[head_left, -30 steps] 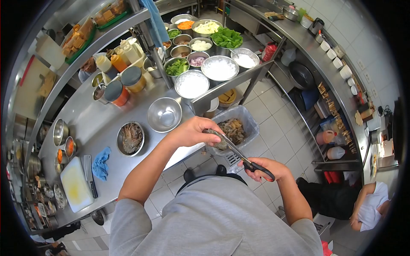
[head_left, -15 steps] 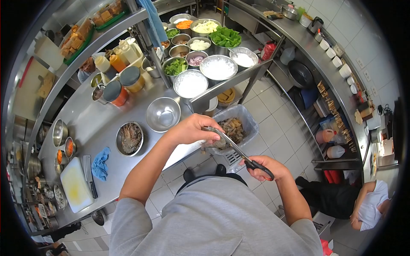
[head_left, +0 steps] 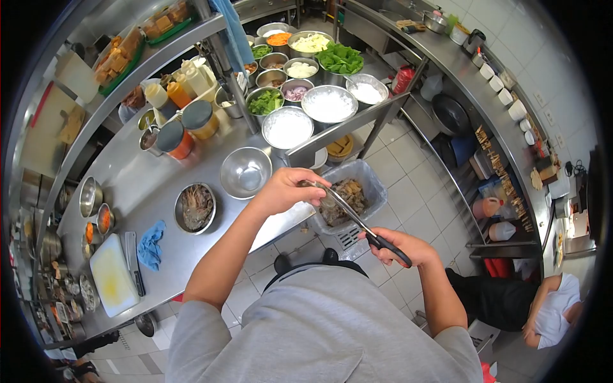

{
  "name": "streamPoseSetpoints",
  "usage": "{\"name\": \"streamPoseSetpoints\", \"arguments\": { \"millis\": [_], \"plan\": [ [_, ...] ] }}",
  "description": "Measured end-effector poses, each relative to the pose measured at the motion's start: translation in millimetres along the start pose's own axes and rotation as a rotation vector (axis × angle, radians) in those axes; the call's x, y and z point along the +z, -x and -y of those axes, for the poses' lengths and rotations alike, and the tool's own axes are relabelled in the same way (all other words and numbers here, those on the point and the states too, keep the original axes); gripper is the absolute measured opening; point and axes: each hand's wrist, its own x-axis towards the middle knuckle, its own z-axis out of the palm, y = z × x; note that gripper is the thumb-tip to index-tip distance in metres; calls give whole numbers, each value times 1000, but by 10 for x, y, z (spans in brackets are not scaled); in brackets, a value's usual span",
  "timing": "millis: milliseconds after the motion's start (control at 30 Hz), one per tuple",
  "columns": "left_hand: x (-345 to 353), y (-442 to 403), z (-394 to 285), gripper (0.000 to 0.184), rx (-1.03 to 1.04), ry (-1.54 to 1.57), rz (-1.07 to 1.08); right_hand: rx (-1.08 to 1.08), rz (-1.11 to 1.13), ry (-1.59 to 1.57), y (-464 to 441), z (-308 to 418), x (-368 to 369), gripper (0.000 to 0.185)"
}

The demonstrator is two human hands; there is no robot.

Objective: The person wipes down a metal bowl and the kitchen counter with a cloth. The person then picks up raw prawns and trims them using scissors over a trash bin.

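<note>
My right hand (head_left: 401,247) grips the black handles of a pair of scissors (head_left: 348,210), whose long metal blades point up and left. Pinched at the blade tips, my left hand (head_left: 295,191) holds something small and greyish, perhaps a shrimp, mostly hidden by the fingers. Below and beyond the blades stands a lined bin (head_left: 378,185) with a heap of brown-grey scraps. On the steel counter to the left are an empty metal bowl (head_left: 246,172) and a smaller bowl holding shrimp (head_left: 196,207).
A cutting board (head_left: 115,274), a knife (head_left: 134,262) and a blue cloth (head_left: 151,245) lie on the counter (head_left: 166,274). Food bowls and sauce bottles stand farther back. Another person (head_left: 552,309) with folded arms is at the lower right.
The scissor handles have drawn closer together in my right hand, and the blades look more closed. My left hand has shifted slightly, staying at the blade tips.
</note>
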Motion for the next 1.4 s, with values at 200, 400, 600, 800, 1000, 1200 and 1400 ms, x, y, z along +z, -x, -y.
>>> {"name": "streamPoseSetpoints", "arguments": {
  "millis": [200, 400, 600, 800, 1000, 1200, 1400],
  "plan": [
    [-43, -16, -105, 24, 65, -328, 91, 54, -26, 96, -41, 98, -31, 64],
    [-88, -33, -4, 22, 133, -531, 129, 90, -33, 139, -41, 149, -29, 55],
    [-111, -17, 33, 21, 135, -566, 134, 115, -56, 158, -39, 217, 37, 65],
    [-148, -1, 50, 22, 199, -645, 146, 139, -70, 201, -80, 218, 18, 65],
    [-180, 27, 90, 21, 38, -477, 129, 124, -47, 127, -132, 124, -35, 62],
    [-161, 67, 39, 19, 8, -453, 153, 128, -22, 103, -140, 127, -21, 61],
    [-175, 65, 70, 20, -39, -326, 145, 98, -44, 28, -165, 29, -31, 56]
  ]
}}
